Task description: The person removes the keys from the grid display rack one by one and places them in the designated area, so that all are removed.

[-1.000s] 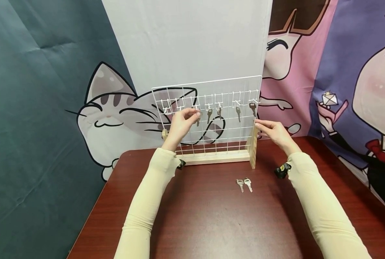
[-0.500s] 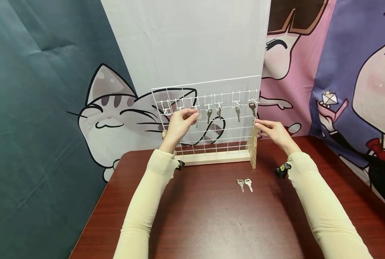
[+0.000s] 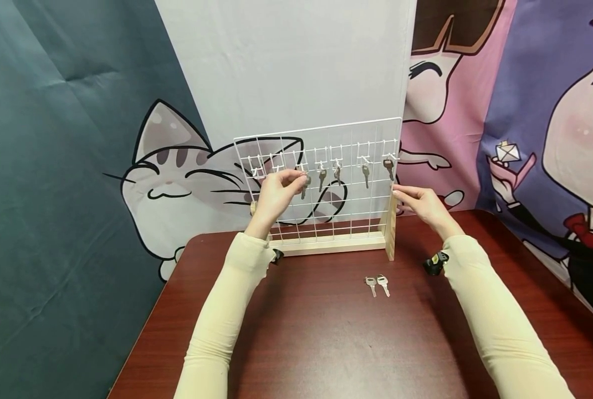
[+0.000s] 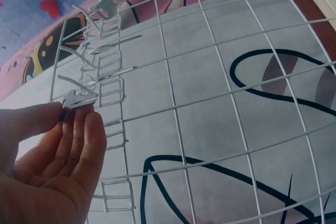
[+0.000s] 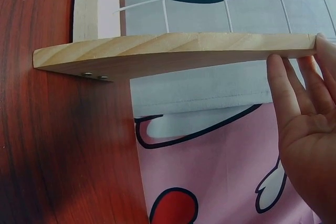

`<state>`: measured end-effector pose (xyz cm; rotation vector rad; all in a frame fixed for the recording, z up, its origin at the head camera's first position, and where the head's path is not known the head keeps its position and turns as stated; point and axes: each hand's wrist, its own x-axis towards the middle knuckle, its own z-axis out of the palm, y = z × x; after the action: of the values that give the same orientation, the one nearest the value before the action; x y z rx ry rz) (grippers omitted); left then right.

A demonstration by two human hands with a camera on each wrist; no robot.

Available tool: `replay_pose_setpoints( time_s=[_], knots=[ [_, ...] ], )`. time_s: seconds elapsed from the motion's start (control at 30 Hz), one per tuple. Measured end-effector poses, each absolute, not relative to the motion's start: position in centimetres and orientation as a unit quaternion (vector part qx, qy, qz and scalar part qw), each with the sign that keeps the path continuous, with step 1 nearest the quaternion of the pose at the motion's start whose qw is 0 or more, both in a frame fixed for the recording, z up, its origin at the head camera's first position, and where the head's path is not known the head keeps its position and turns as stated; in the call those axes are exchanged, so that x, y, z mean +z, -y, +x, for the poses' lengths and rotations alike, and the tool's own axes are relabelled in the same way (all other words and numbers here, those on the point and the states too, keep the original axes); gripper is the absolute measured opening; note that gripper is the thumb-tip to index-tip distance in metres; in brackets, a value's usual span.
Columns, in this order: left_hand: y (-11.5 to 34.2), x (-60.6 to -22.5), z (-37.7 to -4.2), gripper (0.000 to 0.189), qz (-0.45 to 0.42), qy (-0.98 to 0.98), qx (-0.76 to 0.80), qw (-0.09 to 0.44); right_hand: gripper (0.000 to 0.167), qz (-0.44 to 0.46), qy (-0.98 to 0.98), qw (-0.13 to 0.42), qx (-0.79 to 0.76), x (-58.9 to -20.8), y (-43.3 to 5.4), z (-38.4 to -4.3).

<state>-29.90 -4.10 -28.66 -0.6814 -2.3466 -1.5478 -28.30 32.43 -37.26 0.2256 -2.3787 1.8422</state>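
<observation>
My left hand (image 3: 278, 194) pinches a small metal key (image 3: 305, 187) between thumb and fingertips, in front of the white wire grid rack (image 3: 321, 127). In the left wrist view that key (image 4: 79, 99) sits right at the tip of a white hook, its head by the thumb. To its right, several keys (image 3: 366, 174) hang from hooks along the grid. My right hand (image 3: 426, 205) holds the upper end of the rack's wooden side post (image 5: 184, 45), fingertips against its side and end in the right wrist view.
Two loose keys (image 3: 383, 284) lie side by side on the reddish-brown table (image 3: 326, 332), in front of the rack. Hooks without keys (image 3: 257, 172) show at the grid's left end. A cartoon-printed cloth (image 3: 296, 66) hangs behind.
The key in my left hand has turned slightly, and that hand has shifted a touch down. My right hand stays on the wooden post.
</observation>
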Motion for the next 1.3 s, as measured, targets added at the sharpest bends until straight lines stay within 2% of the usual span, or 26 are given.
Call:
replay_pose_setpoints(
  time_s=[0.4, 0.77, 1.3],
  knots=[
    [3.6, -30.3, -29.3, 0.020, -0.267, 0.830, -0.477, 0.109, 0.056, 0.077, 0.793, 0.069, 0.600, -38.5, -33.0, -29.2],
    [3.3, -32.5, -29.1, 0.016, -0.277, 0.859, -0.428, 0.052, 0.057, 0.065, 0.792, 0.072, 0.602, -38.4, -33.0, -29.3],
    [2.6, -35.9, -28.8, 0.010, -0.223, 0.821, -0.517, -0.093, 0.053, 0.056, 0.793, 0.073, 0.603, -38.5, -33.0, -29.3]
  ],
)
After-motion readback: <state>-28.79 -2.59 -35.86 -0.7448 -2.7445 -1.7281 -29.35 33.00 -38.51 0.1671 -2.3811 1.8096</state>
